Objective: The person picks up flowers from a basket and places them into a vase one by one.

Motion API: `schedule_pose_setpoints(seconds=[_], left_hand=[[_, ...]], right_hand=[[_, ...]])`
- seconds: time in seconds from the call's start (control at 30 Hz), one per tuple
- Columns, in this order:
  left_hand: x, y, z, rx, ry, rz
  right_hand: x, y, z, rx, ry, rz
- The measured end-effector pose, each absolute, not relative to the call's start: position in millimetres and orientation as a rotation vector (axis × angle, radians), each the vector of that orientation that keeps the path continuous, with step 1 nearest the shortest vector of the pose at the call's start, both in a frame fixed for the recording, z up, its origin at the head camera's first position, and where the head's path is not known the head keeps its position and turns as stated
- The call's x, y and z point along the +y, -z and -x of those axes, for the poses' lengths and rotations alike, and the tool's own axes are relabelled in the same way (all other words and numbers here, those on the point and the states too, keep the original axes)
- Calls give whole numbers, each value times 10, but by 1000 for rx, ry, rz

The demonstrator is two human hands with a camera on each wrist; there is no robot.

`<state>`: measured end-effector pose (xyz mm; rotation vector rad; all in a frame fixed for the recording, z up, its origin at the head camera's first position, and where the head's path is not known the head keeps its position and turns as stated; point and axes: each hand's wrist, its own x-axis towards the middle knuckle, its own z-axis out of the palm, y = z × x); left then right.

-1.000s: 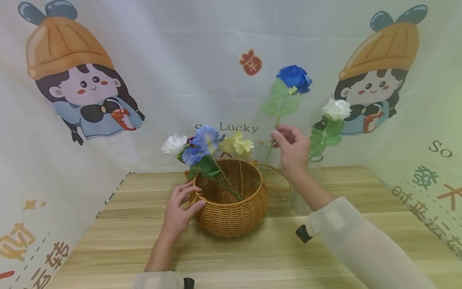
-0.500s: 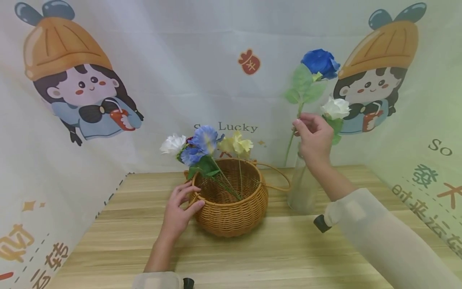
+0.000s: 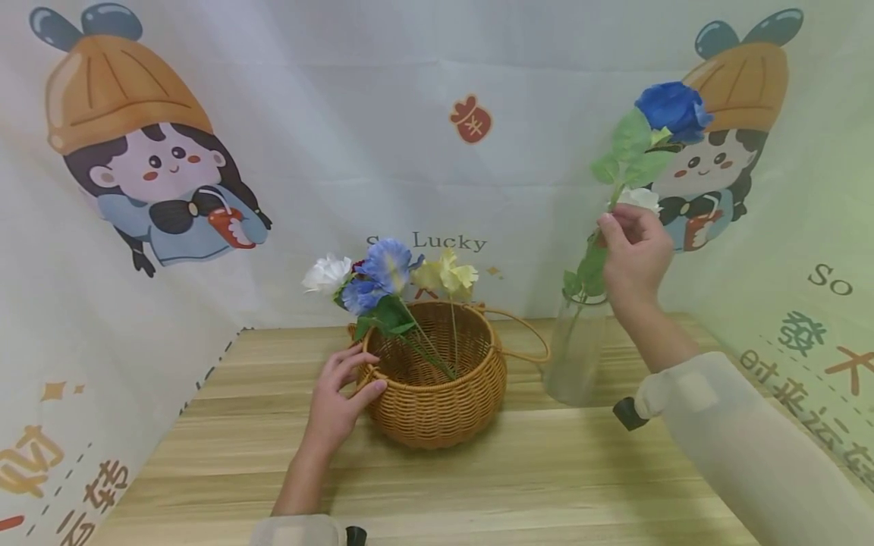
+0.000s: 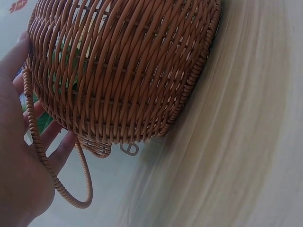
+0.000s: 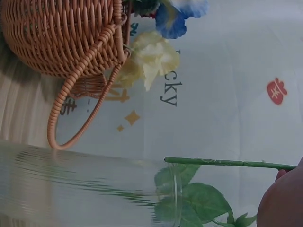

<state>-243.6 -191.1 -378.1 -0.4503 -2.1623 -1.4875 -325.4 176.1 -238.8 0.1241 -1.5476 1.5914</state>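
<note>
My right hand (image 3: 638,258) pinches the stem of a blue artificial rose (image 3: 672,111), bloom up, beside the mouth of a clear glass vase (image 3: 572,360). In the right wrist view the cut end of the green stem (image 5: 213,162) is level with the vase rim. A white rose (image 3: 638,199) stands in the vase, partly hidden behind my hand. My left hand (image 3: 334,398) holds the rim of a brown wicker basket (image 3: 437,415), thumb and fingers spread along its left side. White, light blue and yellow flowers (image 3: 456,273) lean in the basket.
The basket's looped handle (image 3: 529,334) sticks out toward the vase. Both stand on a wood-grain table (image 3: 437,493). Behind is a white cloth backdrop (image 3: 341,114) with cartoon prints, and it also closes off both sides.
My right hand has carried the blue rose rightward and a little up, from near the basket to the vase, now overlapping the white rose. The left hand has stayed on the basket.
</note>
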Motion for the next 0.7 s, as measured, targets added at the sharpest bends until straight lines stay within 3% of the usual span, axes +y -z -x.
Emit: schedule_pose_setpoints(seconds=[0.4, 0.7], left_hand=[[-1908, 3771, 2425, -2168, 1489, 441], [-1896, 3764, 2420, -2167, 1484, 444]], right_hand=[[1902, 2306, 3230, -1450, -1634, -66], [2005, 2590, 3258, -1593, -1645, 65]])
